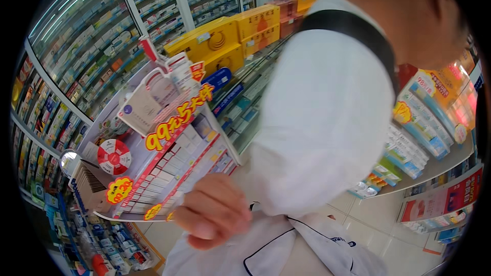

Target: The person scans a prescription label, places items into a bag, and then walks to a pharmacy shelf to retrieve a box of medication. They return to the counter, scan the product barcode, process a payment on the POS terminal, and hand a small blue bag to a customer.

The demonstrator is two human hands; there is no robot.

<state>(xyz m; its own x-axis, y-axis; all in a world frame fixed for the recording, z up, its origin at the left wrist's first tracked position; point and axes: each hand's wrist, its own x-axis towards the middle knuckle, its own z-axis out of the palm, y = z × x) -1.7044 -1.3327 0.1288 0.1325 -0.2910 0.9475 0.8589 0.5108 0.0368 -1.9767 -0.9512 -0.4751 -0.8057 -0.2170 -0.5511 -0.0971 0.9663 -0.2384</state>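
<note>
A loosely curled hand (pixel 215 211), which appears to be my left, is held before the white coat (pixel 226 262) at the bottom of the view. Its fingers are bent in, and I see nothing in them; it is slightly blurred and its wrist is hidden. Just beyond it stands a slanted display rack (pixel 180 168) of small white boxes with bright price signs. Close on the right, another person in a white sleeve (pixel 322 115) with a black band (pixel 349 27) fills much of the view. My right hand is out of view.
Yellow product boxes (pixel 226 42) line a glass counter (pixel 245 119) behind the rack. Glass-fronted shelves (pixel 92 42) of medicine boxes run along the left and back. A tiered shelf (pixel 418 138) of packets stands at right, above the tiled floor (pixel 368 222).
</note>
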